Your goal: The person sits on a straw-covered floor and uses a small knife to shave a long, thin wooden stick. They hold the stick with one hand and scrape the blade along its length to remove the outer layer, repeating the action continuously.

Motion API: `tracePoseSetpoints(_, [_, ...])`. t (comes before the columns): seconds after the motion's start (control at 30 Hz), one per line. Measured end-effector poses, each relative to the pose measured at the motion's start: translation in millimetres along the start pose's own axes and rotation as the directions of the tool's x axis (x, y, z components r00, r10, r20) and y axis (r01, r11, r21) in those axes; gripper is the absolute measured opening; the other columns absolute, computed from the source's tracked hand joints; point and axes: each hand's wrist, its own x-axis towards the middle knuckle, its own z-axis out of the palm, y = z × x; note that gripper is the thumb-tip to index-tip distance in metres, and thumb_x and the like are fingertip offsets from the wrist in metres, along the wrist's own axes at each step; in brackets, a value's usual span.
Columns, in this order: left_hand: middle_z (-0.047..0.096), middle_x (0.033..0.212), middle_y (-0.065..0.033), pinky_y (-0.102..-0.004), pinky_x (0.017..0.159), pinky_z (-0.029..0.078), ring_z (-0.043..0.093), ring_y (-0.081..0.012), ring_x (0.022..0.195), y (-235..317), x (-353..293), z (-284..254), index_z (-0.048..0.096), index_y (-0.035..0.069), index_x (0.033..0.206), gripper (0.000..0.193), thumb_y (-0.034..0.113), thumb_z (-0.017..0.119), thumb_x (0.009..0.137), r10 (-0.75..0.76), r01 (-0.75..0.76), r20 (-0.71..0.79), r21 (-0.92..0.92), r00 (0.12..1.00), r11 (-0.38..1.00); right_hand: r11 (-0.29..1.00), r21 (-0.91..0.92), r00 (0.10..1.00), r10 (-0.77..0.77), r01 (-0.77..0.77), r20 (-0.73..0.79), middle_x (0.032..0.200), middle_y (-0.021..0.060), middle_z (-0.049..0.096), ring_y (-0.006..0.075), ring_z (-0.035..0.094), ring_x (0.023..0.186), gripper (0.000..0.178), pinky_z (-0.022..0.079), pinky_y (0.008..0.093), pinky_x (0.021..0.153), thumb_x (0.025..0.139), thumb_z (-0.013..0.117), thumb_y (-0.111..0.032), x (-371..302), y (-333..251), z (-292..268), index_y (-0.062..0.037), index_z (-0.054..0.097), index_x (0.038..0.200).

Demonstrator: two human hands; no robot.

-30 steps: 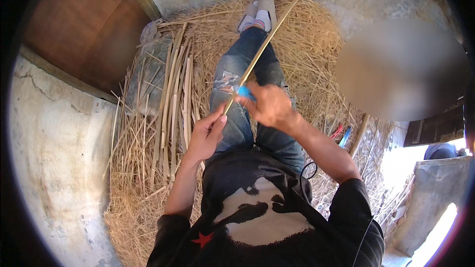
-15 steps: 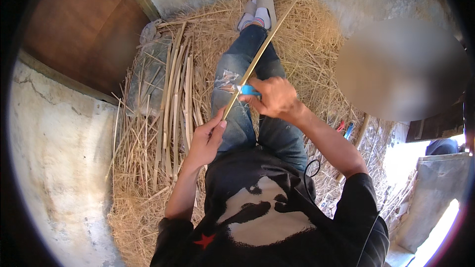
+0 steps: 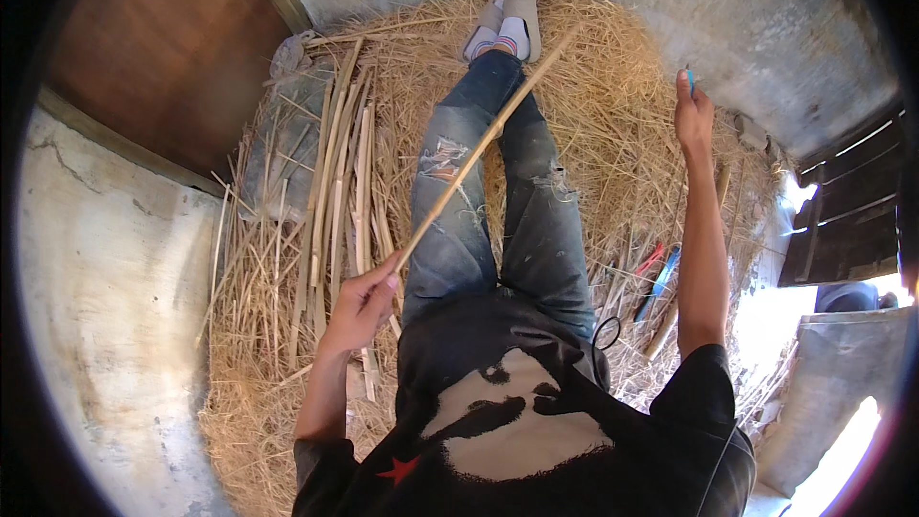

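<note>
Left hand (image 3: 361, 311) pinching pale strip (image 3: 469, 165), near end hidden, right hand's (image 3: 695, 120) grip round blue tool (image 3: 690, 83), mostly covered

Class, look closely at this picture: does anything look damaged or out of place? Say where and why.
The jeans are ripped at both knees, with pale threads frayed around the holes. The wall at the left is also cracked and stained. The stick in the left hand shows no obvious break.

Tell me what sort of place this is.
Perhaps a rustic shed used as a simple workspace: loose straw covers the ground, long thin strips lie piled, and a stained wall stands nearby.
</note>
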Motion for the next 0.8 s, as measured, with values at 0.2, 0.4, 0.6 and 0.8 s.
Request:
tracePoseSetpoints(0.2, [0.031, 0.067, 0.0064, -0.0224, 0.047, 0.025, 0.025, -0.0039, 0.053, 16, 30, 17, 0.045, 0.006, 0.155, 0.044, 0.015, 0.047, 0.111, -0.043, 0.050, 0.050, -0.155, 0.998, 0.987, 0.872, 0.163, 0.870, -0.481, 0.461, 0.111, 0.088, 0.0272, 0.071, 0.0465, 0.070, 0.089, 0.056, 0.053, 0.0505, 0.081, 0.103, 0.052, -0.051, -140, -79, 48, 0.0004, 0.065, 0.122])
tracePoseSetpoints(0.4, [0.029, 0.067, 0.0068, -0.0227, 0.047, 0.025, 0.024, -0.0040, 0.053, 20, 43, 28, 0.043, 0.005, 0.156, 0.046, 0.017, 0.048, 0.112, -0.042, 0.054, 0.079, -0.146, 0.996, 0.988, 0.656, 0.225, 0.551, -0.739, 0.721, 0.387, 0.069, 0.0235, 0.067, 0.0459, 0.070, 0.070, 0.047, 0.054, 0.0552, 0.059, 0.100, 0.058, -0.050, -241, -113, 94, -0.0040, 0.060, 0.104])
tracePoseSetpoints(0.6, [0.030, 0.068, 0.0072, -0.0225, 0.047, 0.025, 0.026, -0.0035, 0.053, 11, 33, 33, 0.044, 0.004, 0.155, 0.046, 0.017, 0.048, 0.111, -0.035, 0.042, 0.071, -0.092, 0.997, 0.995, 0.287, -0.327, 0.290, -0.956, 0.900, -0.042, 0.085, 0.0174, 0.069, 0.0305, 0.063, 0.059, 0.026, 0.050, 0.0456, 0.049, 0.099, 0.067, -0.028, -191, -90, 110, -0.0027, 0.067, 0.101])
tracePoseSetpoints(0.8, [0.031, 0.070, 0.0070, -0.0221, 0.047, 0.025, 0.026, -0.0036, 0.054, -9, 26, 34, 0.045, 0.004, 0.154, 0.045, 0.015, 0.049, 0.111, -0.065, 0.083, 0.144, -0.121, 0.987, 0.989, 0.293, -0.353, 0.247, -0.954, 0.889, -0.171, 0.091, 0.0136, 0.068, 0.0207, 0.055, 0.054, 0.031, 0.045, 0.0351, 0.046, 0.092, 0.078, -0.026, -135, -48, 104, 0.0003, 0.072, 0.106])
